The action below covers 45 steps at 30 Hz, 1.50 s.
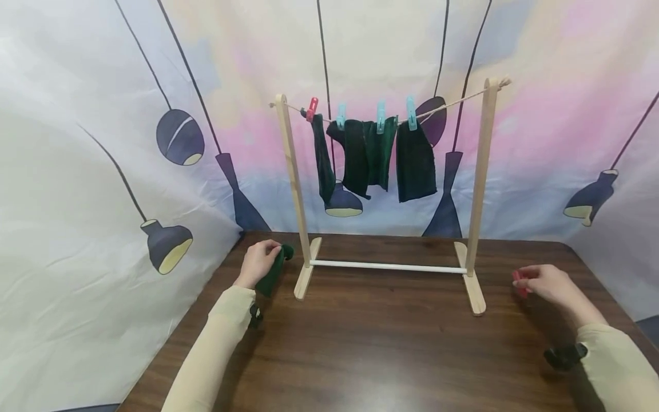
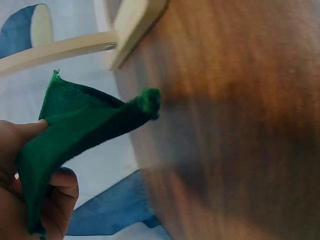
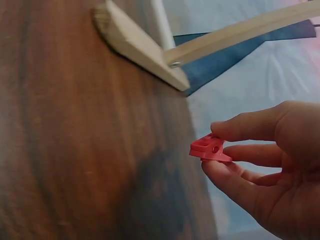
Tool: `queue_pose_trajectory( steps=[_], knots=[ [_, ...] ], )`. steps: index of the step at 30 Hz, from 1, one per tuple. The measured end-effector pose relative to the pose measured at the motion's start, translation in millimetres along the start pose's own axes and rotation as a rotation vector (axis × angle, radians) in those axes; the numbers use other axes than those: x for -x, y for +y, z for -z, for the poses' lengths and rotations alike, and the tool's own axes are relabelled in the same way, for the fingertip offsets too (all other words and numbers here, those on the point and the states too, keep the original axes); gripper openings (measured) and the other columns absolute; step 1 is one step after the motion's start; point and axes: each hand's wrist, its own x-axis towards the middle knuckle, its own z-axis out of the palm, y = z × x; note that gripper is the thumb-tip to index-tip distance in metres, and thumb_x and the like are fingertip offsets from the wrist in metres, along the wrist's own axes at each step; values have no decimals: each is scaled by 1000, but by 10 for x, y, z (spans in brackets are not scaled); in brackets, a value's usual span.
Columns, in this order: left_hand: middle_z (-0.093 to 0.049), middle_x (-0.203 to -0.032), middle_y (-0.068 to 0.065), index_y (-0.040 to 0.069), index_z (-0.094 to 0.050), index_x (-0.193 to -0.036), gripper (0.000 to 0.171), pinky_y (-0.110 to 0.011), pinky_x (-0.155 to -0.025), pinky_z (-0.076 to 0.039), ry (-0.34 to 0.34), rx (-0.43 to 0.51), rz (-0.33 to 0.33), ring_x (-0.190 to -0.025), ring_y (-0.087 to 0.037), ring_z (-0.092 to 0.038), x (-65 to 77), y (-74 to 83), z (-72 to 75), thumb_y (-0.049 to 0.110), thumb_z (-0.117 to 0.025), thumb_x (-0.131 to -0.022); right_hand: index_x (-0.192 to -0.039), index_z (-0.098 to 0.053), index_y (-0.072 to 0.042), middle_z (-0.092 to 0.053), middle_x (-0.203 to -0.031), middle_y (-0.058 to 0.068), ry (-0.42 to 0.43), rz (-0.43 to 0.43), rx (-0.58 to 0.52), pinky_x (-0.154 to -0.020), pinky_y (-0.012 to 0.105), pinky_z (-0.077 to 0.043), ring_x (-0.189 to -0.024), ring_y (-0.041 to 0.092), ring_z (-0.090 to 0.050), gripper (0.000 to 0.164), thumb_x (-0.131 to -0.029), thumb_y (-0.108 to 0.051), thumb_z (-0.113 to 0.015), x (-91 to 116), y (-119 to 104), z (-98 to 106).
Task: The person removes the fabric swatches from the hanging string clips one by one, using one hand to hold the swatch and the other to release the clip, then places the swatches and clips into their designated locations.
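My left hand point(image 1: 259, 262) pinches a small dark green cloth point(image 2: 70, 130) by its upper part, just left of the rack's left foot. The cloth hangs folded between thumb and fingers. In the right wrist view a red clothespin point(image 3: 209, 149) is held between the thumb and fingers of my right hand point(image 3: 280, 155), above the table right of the rack. Several green cloth pieces hang from the rope of the wooden rack point(image 1: 482, 183), among them a dark one point(image 1: 416, 166) at the right. A red clothespin point(image 1: 312, 109) and light blue clothespins point(image 1: 381, 117) clip them.
The rack stands on two wooden feet point(image 1: 475, 294) joined by a white rod point(image 1: 386, 266). Beneath it is a brown wooden table point(image 1: 360, 343). A printed cloth backdrop point(image 1: 231, 74) with lamp pictures rises behind the table and at its sides.
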Motion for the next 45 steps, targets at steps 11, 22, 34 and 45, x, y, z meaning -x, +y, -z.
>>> queue_pose_trajectory(
  steps=[11, 22, 34, 45],
  knots=[
    [-69, -115, -20, 4, -71, -114, 22, -53, -75, -51, -78, -45, 87, -93, -36, -65, 42, -133, -150, 18, -59, -103, -117, -60, 21, -70, -95, 24, -78, -20, -48, -78, 51, -54, -87, 32, -63, 53, -89, -22, -73, -39, -34, -270],
    [-71, -102, -16, 3, -70, -105, 15, -51, -72, -51, -182, -85, 139, -85, -31, -65, 173, -285, -401, 14, -63, -99, -114, -64, 15, -71, -90, 13, -76, -48, -104, -72, 39, -53, -84, 23, -64, 46, -90, -23, -74, -12, -66, -460],
    [-64, -108, -23, -5, -64, -118, 27, -53, -76, -52, -281, -10, 145, -93, -37, -63, 108, -316, -380, 13, -65, -97, -120, -58, 16, -68, -99, 21, -58, -2, -114, -73, 42, -57, -83, 25, -66, 52, -93, -26, -73, -48, -16, -387],
    [-67, -111, -25, -6, -61, -126, 36, -51, -78, -53, -227, 24, 115, -95, -39, -65, -7, -160, -123, 19, -63, -99, -132, -52, 15, -59, -124, 38, 34, 43, -63, -89, 62, -48, -113, 55, -56, 56, -100, -29, -63, -146, -174, -58]
  ],
)
